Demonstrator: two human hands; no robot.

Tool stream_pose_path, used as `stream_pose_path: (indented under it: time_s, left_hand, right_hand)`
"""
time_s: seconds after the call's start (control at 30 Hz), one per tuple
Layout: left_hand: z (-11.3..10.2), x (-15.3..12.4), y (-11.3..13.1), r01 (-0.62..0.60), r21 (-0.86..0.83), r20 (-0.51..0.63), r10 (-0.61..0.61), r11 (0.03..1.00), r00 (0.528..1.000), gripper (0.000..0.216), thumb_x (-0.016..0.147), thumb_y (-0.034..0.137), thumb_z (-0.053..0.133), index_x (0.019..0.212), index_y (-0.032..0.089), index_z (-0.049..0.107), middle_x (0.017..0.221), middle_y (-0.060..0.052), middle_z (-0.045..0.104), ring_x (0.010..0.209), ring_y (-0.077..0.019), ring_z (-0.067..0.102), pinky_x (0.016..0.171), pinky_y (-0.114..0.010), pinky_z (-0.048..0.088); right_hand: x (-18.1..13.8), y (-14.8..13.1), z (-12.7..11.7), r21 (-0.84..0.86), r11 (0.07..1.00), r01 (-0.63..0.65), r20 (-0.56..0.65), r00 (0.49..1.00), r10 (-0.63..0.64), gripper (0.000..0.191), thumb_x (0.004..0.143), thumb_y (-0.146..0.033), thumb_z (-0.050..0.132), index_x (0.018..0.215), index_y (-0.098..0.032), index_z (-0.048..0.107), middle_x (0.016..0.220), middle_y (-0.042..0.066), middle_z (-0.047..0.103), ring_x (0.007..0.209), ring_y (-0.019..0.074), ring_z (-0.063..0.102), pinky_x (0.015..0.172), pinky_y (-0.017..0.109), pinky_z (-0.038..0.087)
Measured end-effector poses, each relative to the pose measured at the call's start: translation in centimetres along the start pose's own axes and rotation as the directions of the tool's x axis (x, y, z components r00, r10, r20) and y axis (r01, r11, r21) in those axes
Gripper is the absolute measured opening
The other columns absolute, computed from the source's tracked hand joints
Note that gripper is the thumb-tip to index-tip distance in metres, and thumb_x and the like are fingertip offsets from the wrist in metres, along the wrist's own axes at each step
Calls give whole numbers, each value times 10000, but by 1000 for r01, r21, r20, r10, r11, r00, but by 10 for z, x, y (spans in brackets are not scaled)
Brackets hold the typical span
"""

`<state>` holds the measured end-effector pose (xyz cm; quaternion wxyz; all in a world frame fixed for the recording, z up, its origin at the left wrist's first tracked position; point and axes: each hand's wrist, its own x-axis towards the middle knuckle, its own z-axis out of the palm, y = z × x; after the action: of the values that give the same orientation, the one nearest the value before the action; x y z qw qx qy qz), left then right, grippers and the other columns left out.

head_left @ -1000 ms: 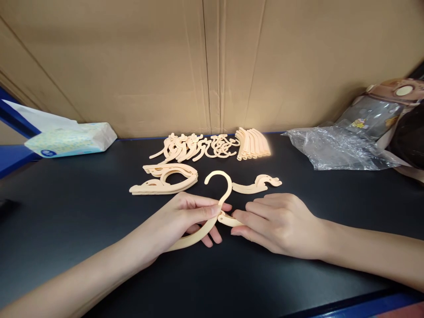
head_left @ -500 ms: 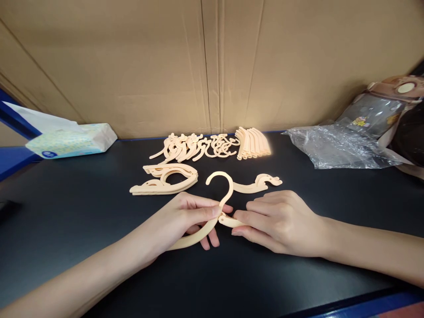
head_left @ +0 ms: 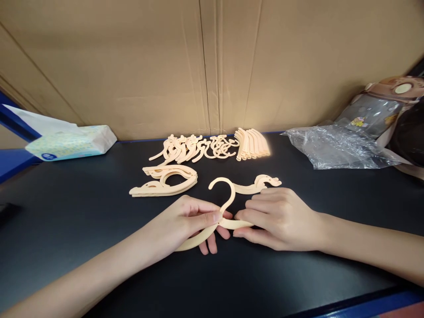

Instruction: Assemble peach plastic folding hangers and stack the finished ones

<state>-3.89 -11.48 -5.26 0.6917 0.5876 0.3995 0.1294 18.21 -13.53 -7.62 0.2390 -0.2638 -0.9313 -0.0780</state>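
Both my hands hold one peach plastic hanger (head_left: 222, 194) low over the black table (head_left: 82, 247), its hook pointing away from me. My left hand (head_left: 185, 221) is closed round the hanger's left arm, thumb and forefinger pinching near the hook's base. My right hand (head_left: 278, 216) is closed on the right arm, fingertips meeting the left hand's at the middle joint. A loose hanger arm (head_left: 260, 183) lies just behind my right hand. A small stack of folded hangers (head_left: 165, 181) lies behind my left hand.
A row of loose hooks (head_left: 195, 148) and a bundle of straight arms (head_left: 252, 143) lie along the cardboard wall (head_left: 212, 66). A tissue pack (head_left: 69, 141) sits far left. A crumpled clear bag (head_left: 334, 145) and a brown bottle (head_left: 380, 106) are at the right.
The hanger's right arm has swung up from a drooping angle to nearly level. My right hand moved slightly left and closer to the left hand; the hook sits a little lower.
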Motion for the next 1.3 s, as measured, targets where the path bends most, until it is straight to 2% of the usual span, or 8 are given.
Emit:
stream_pose_path:
  time_s: [0.17,0.4,0.67,0.87,1.17,1.3]
  left_hand:
    - [0,1,1,14,39,15,-15,999,1000,297,868,384,576,827,124,713,758,-25,680,581,-105,613,530,-176,489]
    - [-2,0,-4,-16,75,37,13,997,999,312,896,380,551,815,119,701,755,-23,688,575,-94,614,538,-164,493]
    - [-4,2,-6,-33,57,50,30,998,998,284,903,375,558,865,134,705,785,-18,694,596,-94,625,540,-163,499]
    - [-3,1,-6,-19,67,53,15,998,998,280,913,374,551,923,138,700,817,-21,699,611,-92,633,550,-157,503]
    - [-3,1,-4,8,94,37,-11,996,999,290,905,392,548,916,139,690,817,-19,697,616,-99,641,556,-162,500]
    - [0,1,-5,26,142,26,-30,990,999,323,892,432,556,904,137,688,781,-16,695,593,-96,634,552,-161,487]
  right_hand:
    - [3,2,-3,-77,997,15,-54,998,-19,359,957,-354,461,720,-153,640,605,10,567,571,137,495,553,279,350]
    - [4,5,-6,-154,988,-19,-115,993,1,250,909,-370,558,832,-150,647,908,77,662,816,195,561,733,319,423]
    - [4,6,-5,-145,989,-31,-150,989,9,235,904,-348,581,928,-127,659,790,37,672,717,167,543,652,311,378]
    - [3,5,-3,-127,991,-41,-123,992,25,246,920,-333,567,1060,-150,652,900,31,727,740,151,580,700,315,373]
    - [2,6,-1,-108,993,-42,-105,994,30,246,924,-315,564,1092,-159,653,928,19,726,767,153,596,723,329,367]
    - [3,4,-4,8,997,-73,-34,997,73,282,931,-364,543,1104,-166,648,941,29,698,819,171,580,730,331,359]
